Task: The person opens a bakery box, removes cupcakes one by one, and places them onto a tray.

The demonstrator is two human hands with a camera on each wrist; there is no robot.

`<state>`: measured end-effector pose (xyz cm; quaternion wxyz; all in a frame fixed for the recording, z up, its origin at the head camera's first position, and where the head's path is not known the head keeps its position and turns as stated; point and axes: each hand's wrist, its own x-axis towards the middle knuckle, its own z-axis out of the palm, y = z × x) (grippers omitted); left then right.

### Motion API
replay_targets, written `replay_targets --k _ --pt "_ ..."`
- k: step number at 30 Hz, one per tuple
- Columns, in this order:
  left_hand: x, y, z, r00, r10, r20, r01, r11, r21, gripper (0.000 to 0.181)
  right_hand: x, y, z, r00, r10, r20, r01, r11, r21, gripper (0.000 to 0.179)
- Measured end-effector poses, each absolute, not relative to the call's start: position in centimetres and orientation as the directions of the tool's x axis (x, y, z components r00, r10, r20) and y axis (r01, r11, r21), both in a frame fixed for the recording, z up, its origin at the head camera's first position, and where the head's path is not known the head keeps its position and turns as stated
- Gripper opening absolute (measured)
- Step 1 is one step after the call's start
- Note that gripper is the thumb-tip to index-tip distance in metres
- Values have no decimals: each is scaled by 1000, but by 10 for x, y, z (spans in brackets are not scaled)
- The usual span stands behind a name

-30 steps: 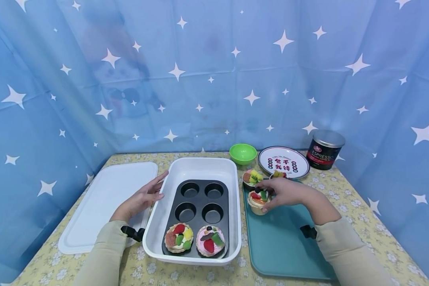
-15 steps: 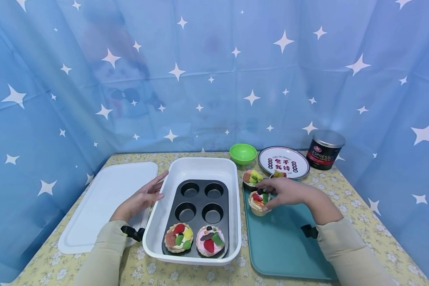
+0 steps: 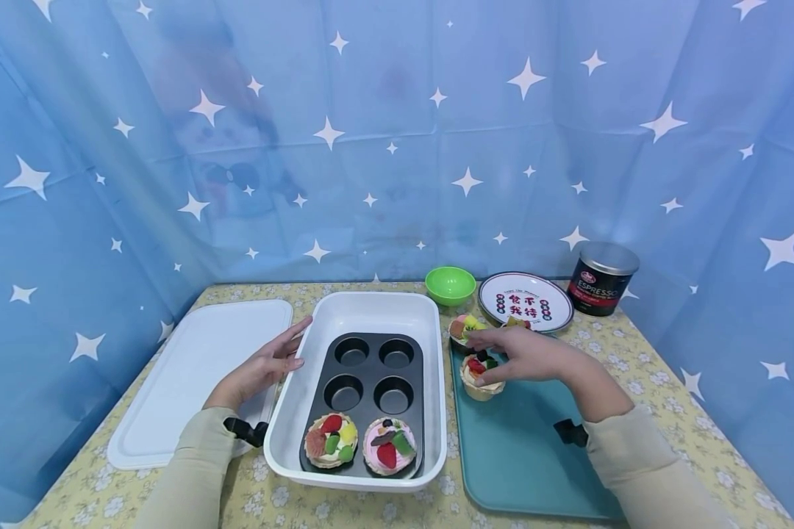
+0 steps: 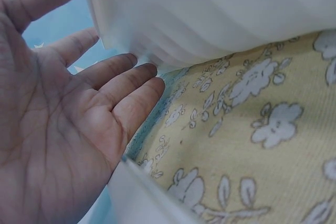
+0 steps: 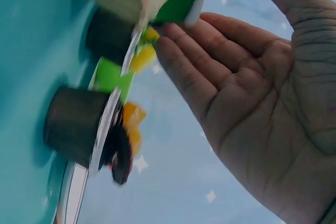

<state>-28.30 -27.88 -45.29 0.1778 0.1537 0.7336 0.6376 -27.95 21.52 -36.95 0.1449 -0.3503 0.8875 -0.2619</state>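
My left hand [image 3: 267,367] rests with extended fingers against the left wall of a white plastic bin [image 3: 442,411]. In the left wrist view, its palm [image 4: 58,114] shows beside the bin's outer side. Inside the bin lies a dark muffin pan [image 3: 368,367], with two fruit tarts [image 3: 331,441] in its near cups. On the right, my right hand [image 3: 529,356] hovers around a cream fruit tart [image 3: 480,389] on a teal tray [image 3: 523,448]. The right wrist view shows its fingers [image 5: 189,66] fairly straight, close to that tart's topping. Two dark-cupped fruit tarts stand behind, including one kiwi-topped tart [image 3: 465,327].
A white lid [image 3: 205,375] lies flat left of the bin. Along the back stand a green bowl [image 3: 450,286], an oval plate [image 3: 526,300] and an espresso can [image 3: 602,279]. A starry blue curtain [image 3: 397,147] hangs behind the flowered tablecloth [image 3: 668,441].
My right hand has shifted slightly left, its thumb now across the front of the cream fruit tart. That tart has moved slightly right. My left hand stays against the bin.
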Motion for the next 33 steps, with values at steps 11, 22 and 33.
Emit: replay_targets --k 11,22,33 --pt "-286 -280 -454 -884 463 -62 -3 128 992 80 -251 179 -359 -643 -765 -46 -648 574 -500 69" --pt "-283 -279 -451 -888 454 -70 -10 133 991 81 -222 131 -375 -384 -923 -29 -769 338 -543 59" --pt "-285 -281 -454 -882 466 -65 -1 136 991 81 -211 108 -398 -353 -935 -18 -795 310 -521 63"
